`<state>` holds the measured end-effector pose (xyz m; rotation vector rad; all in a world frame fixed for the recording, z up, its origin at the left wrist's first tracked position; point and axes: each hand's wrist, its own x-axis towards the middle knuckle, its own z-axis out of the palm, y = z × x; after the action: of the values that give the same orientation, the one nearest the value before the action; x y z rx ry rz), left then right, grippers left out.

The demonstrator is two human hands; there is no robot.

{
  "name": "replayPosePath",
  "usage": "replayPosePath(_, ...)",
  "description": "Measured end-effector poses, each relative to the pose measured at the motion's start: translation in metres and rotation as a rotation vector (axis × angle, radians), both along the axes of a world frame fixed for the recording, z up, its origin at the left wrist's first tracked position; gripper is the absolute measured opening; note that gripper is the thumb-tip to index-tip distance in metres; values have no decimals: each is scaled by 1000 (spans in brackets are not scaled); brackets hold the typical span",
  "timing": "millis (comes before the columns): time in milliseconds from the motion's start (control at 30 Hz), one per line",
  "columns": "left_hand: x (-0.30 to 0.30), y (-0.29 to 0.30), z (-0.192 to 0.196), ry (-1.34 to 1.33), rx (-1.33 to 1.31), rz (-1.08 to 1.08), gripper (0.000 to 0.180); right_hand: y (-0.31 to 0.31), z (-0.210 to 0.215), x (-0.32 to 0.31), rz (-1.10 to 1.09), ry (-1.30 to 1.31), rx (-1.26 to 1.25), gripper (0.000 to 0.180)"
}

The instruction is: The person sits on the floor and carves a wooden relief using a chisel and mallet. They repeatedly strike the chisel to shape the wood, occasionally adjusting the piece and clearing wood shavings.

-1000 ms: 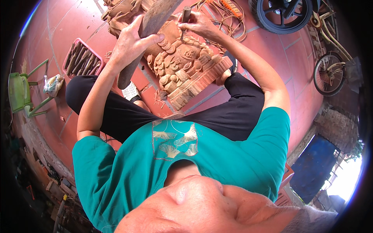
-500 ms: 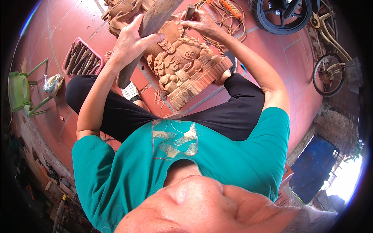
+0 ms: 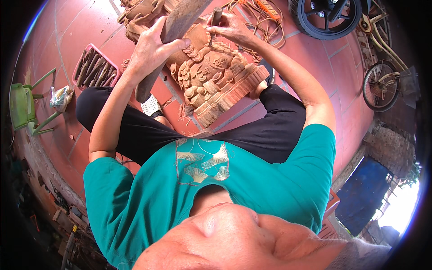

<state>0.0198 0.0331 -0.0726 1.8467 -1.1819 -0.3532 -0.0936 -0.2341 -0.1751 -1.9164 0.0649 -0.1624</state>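
Carving (image 3: 211,74): on the tiled floor (image 3: 72,27), between the person's legs (image 3: 135,123); its stepped base (image 3: 234,96) faces the lower right, and its long axis slants from there toward the upper left, passing behind the mallet (image 3: 157,67).
Chisel (image 3: 216,17): handle end up, shaft pointing down and slightly left at the carving; whether the tip touches, I cannot tell.
Right hand (image 3: 231,29): narrow, fingers closed on the chisel near its handle, above the carving.
Mallet: a long wooden bar slanting from lower left to upper right, roughly crosswise to the carving's axis, its upper end cut off by the frame.
Left hand (image 3: 153,47): gripping the mallet partway along, thumb laid across its face.
Tray (image 3: 105,56): pink, full of dark tools (image 3: 96,67), near the left knee.
Farther left: a green stool (image 3: 21,108) with a plastic bag (image 3: 60,97) just beside it.
Beyond the right hand: looped cord (image 3: 284,36) and an orange power strip (image 3: 267,10).
Upper right: a thick-tyred wheel (image 3: 302,24), then a thinner spoked wheel (image 3: 382,85).
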Motion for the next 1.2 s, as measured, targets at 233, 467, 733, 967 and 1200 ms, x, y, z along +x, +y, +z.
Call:
replayPosePath(233,-1,1,6,75,112,4,76,4,11,1,25,42,-48,27)
replayPosePath(467,-1,-1,5,58,28,-4,62,5,9,1,9,20,-45,26)
replayPosePath(733,-1,-1,4,25,-16,-7,58,3,6,2,7,32,-47,25)
replayPosePath(967,-1,-1,3,39,-17,-3,62,7,13,3,16,38,-90,25)
replayPosePath(1200,3,1,1,-75,317,-20,69,16,16,5,-59,36,-269,27)
